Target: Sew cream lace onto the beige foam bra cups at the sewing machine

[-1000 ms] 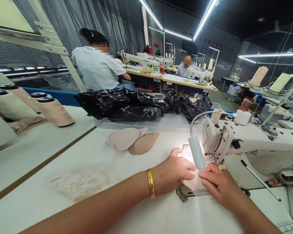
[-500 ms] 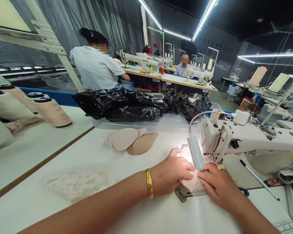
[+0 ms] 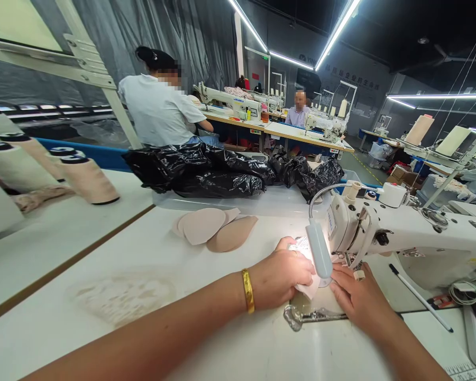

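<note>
My left hand (image 3: 283, 276), with a gold bracelet (image 3: 248, 291) on its wrist, is closed on a pale pink fabric piece (image 3: 309, 289) with a lacy, brightly lit upper part. That piece lies at the head of a white sewing machine (image 3: 416, 227). My right hand (image 3: 360, 293) lies flat with its fingers stretched out at the other side, close under the machine head. Its fingertips reach pink material there and are partly hidden. A grey lamp (image 3: 319, 251) on a bendy neck hangs between my hands and covers part of the fabric. The needle area is hard to make out.
Beige and pale pink cup-shaped pieces (image 3: 204, 226) lie on the white table left of the machine. Black plastic bags (image 3: 198, 169) line the back. Thread cones (image 3: 89, 180) stand at left, and a pen (image 3: 420, 297) lies at right. A co-worker (image 3: 158, 106) sits beyond.
My right hand has shifted forward and flattened near the machine head. The fabric's lower tip has moved away from me, showing more of the metal plate's edge. My left hand stays closed on it.
</note>
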Demonstrator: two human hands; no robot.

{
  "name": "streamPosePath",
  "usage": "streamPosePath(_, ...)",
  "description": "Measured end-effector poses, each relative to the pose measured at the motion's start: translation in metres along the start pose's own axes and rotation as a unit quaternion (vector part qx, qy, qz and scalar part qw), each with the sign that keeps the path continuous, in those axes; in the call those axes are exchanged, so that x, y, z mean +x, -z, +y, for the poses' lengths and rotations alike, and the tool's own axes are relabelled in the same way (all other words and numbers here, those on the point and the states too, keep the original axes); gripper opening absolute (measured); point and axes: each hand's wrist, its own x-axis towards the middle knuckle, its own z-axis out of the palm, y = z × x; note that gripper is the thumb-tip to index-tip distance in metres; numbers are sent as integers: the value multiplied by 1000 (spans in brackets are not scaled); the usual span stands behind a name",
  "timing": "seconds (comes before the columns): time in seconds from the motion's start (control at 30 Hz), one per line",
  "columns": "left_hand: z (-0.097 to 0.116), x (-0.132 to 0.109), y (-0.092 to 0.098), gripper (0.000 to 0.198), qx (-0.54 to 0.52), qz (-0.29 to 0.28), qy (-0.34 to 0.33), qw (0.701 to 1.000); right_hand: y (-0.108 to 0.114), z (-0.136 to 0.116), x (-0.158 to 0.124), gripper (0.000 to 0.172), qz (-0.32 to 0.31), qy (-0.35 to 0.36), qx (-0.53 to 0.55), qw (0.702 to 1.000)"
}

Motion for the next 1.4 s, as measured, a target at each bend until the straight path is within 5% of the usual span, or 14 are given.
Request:
streamPosePath(0.37,12,0,5,23,25,16,17,999,8,0,-2,35,7,11,-13,1000)
streamPosePath(0.8,14,0,8,20,27,21,21,999,7,4,-4,12,136,5,29,990)
streamPosePath(1.4,14,0,4,19,28,30,13,999,19,-4,0,17,134,-27,81,987)
